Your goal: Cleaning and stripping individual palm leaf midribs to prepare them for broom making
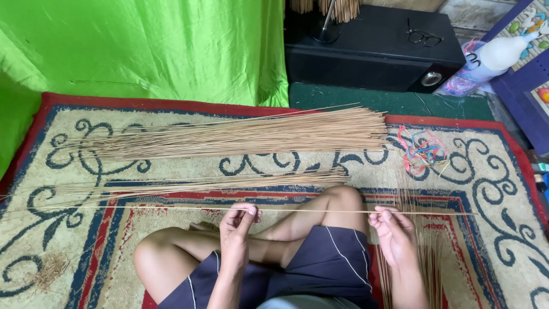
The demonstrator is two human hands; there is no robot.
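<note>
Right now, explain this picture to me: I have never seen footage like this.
There is one view, from a camera worn on a person's head, looking down at their own crossed legs on a patterned rug. No machine is here, only bare hands. The left hand and right hand pinch one long thin stick held level across the knees. Beyond lie a large pile of sticks, a smaller row of sticks and coloured rubber bands. More sticks lie by the right leg.
</note>
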